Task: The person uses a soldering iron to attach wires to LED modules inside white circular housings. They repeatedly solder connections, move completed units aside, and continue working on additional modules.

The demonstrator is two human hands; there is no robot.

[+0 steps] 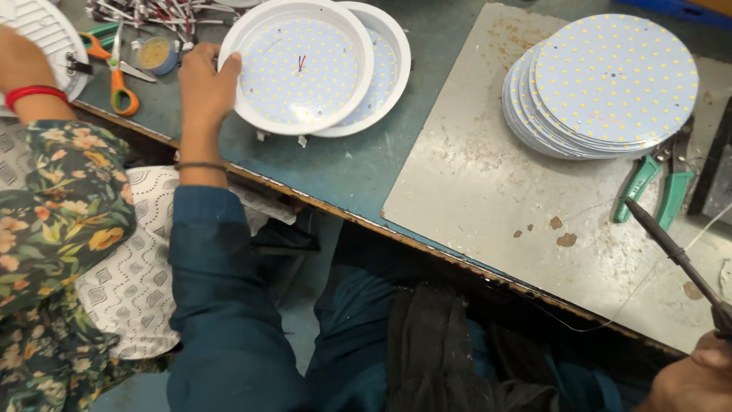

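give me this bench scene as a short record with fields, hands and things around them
left hand: grips the rim of a white round lamp housing with an LED disc inside
second housing: under the first, partly hidden
right hand: holds a soldering iron, tip over the grey plate
disc stack: on the plate, fanned
green pliers: beside the stack
orange scissors: by the left hand
other person's arm: far left, red bangle

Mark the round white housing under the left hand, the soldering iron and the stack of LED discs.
white housing (263, 107): head view, left rim.
soldering iron (671, 248): head view, mid shaft.
stack of LED discs (614, 76): head view, top disc's face.
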